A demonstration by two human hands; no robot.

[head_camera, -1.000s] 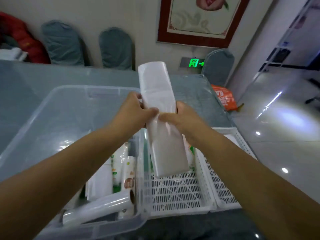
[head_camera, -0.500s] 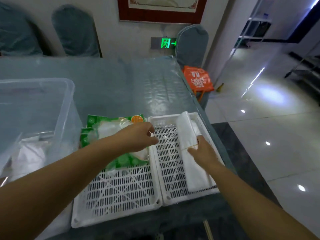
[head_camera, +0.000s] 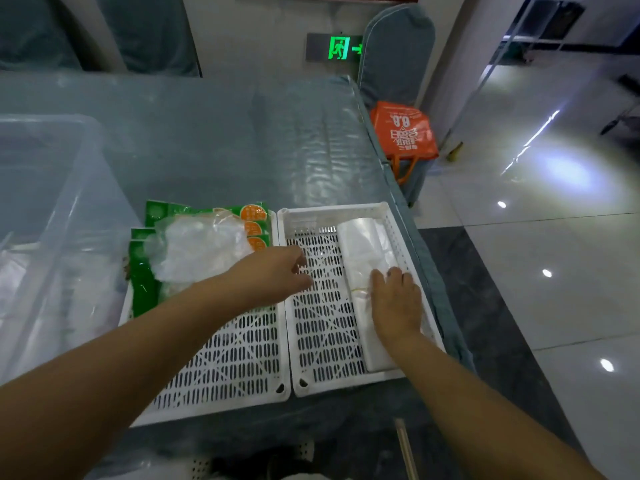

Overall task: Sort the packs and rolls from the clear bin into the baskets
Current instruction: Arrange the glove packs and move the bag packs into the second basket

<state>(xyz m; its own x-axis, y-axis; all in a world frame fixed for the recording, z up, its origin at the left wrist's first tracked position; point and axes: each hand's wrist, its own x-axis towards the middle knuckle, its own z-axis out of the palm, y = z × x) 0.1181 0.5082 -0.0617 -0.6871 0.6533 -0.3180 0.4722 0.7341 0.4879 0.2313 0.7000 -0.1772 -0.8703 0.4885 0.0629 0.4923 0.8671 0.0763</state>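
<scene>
Two white slotted baskets stand side by side on the table. The right basket (head_camera: 322, 344) holds a long white pack of plastic bags (head_camera: 363, 244) lying along its right side. My right hand (head_camera: 394, 303) rests flat on that pack with fingers straight. The left basket (head_camera: 235, 368) holds several green and orange packs (head_camera: 142, 282) with clear plastic gloves showing. My left hand (head_camera: 273, 271) hovers over the divide between the baskets, fingers loosely curled, holding nothing. The clear bin (head_camera: 52, 209) stands at the left, its contents blurred.
The table (head_camera: 225, 133) has a glossy grey-blue cover; its right edge runs just beside the right basket. An orange bag (head_camera: 401, 133) sits on a covered chair (head_camera: 394, 53) past the table's corner. Shiny tiled floor lies to the right.
The white pack, held upright in both hands a second ago, now lies flat in the right basket. My right hand has flattened on it; my left hand has let go and drifted right.
</scene>
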